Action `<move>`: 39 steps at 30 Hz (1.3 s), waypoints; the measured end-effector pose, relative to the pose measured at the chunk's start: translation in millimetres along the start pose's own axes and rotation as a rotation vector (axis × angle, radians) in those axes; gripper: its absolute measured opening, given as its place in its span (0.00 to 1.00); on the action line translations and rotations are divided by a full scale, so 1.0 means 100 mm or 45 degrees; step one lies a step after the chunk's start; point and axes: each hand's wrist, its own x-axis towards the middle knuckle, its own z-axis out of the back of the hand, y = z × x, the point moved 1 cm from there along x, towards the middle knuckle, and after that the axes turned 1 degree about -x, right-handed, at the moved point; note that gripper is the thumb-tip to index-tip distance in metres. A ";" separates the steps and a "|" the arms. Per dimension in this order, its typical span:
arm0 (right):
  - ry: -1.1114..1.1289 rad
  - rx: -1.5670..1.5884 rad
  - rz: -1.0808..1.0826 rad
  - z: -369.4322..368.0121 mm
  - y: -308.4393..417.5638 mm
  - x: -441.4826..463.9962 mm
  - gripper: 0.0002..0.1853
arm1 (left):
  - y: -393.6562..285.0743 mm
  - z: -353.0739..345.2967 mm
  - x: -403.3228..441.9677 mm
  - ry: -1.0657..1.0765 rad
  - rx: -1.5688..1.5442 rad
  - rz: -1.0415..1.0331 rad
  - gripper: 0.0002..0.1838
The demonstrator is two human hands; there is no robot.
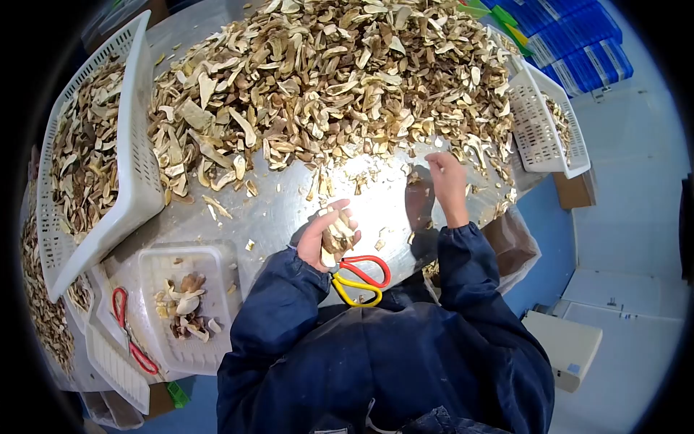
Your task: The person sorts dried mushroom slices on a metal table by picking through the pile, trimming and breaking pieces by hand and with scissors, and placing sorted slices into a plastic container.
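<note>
My left hand (318, 235) is curled, palm up, around several dried mushroom slices (336, 237). Just below it, scissors with one red and one yellow handle (365, 281) lie at the table's near edge, their blades hidden. My right hand (449, 182) hovers over the metal table (289, 195), its thumb and fingers pressed together; whether anything is between them is too small to tell. Beyond both hands rises a large heap of dried mushroom slices (340, 79), with loose pieces and crumbs scattered in front of it.
To the left, a white slotted basket (141, 170) full of slices leans over a clear plastic tray (233, 289) holding a few pieces. Red-handled scissors (129, 333) lie beside that tray. Another white basket (531, 119) and a lined box (517, 242) are at right.
</note>
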 end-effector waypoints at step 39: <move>0.250 0.045 -0.053 -0.31 0.19 0.23 0.12 | -0.02 0.03 0.02 0.006 0.016 -0.018 0.15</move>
